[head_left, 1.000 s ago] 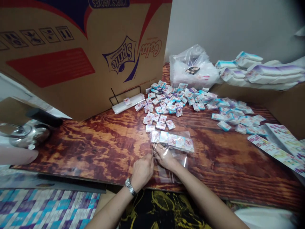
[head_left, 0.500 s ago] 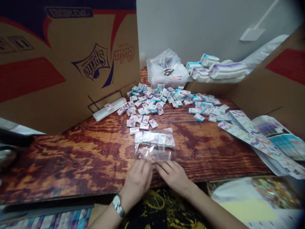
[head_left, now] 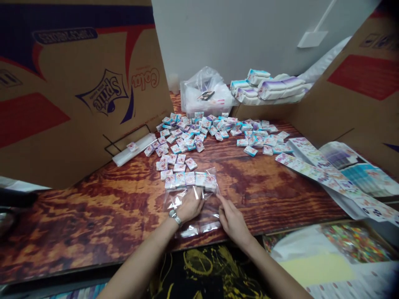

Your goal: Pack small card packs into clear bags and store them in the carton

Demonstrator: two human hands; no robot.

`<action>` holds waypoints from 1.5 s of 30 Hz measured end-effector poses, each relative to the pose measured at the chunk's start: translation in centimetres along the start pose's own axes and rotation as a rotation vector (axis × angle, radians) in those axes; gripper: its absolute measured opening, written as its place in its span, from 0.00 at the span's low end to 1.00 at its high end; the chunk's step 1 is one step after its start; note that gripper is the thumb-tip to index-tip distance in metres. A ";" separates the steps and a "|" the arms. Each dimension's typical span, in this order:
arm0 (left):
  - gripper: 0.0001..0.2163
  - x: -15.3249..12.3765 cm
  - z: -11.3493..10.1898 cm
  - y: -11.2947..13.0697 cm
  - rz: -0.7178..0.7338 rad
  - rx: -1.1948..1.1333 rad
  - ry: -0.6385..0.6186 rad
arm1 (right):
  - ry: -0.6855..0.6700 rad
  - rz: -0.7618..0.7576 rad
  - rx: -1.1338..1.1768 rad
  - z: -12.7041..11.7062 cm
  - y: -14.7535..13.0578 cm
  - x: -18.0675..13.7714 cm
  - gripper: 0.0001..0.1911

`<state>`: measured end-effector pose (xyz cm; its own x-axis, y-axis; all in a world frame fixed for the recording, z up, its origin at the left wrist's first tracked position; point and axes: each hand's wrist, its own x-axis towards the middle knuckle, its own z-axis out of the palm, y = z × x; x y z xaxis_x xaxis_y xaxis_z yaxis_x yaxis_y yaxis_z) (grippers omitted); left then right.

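Observation:
A clear plastic bag [head_left: 199,227] lies flat near the table's front edge. At its far end is a row of several small printed boxes [head_left: 190,178], side by side under the film. My left hand [head_left: 190,205], with a silver watch at its wrist, reaches over the bag's middle with fingers bent together against the near side of the row. Whether that hand is inside the bag or on top, I cannot tell; its fingertips are hidden. My right hand [head_left: 233,219] is closed at the bag's right edge, its index finger stretched along the film near the last box.
Many more small boxes [head_left: 190,143] lie scattered beyond. A pile of flat clear bags [head_left: 134,150] rests by the large carton [head_left: 77,83] at left. At right are printed sheets [head_left: 327,182] and an open box of colourful wrapped pieces [head_left: 355,241]. A plastic-lined tub [head_left: 205,97] stands behind.
My left hand has moved forward from the bag's near end to the row of boxes. My right hand has shifted to the bag's right edge. The bag's near part is spread wider.

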<state>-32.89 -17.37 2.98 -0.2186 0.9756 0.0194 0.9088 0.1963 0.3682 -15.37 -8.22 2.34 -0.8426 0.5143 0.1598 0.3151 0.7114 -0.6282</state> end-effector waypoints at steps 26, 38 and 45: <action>0.11 3.3 1.2 3.5 0.031 -0.187 -0.022 | 0.006 0.092 -0.207 -2.5 0.6 1.2 0.27; 0.13 2.5 2.5 3.0 -0.035 -0.294 0.170 | -0.009 0.080 -0.448 -2.9 -1.3 5.1 0.11; 0.14 2.7 4.3 2.6 -0.064 -0.313 0.273 | 0.101 -0.028 -0.386 -2.3 -1.2 3.6 0.09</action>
<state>-29.60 -13.80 -0.07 -0.3957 0.8923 0.2175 0.7476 0.1753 0.6406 -17.79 -6.10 5.38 -0.8119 0.5231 0.2592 0.4497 0.8435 -0.2937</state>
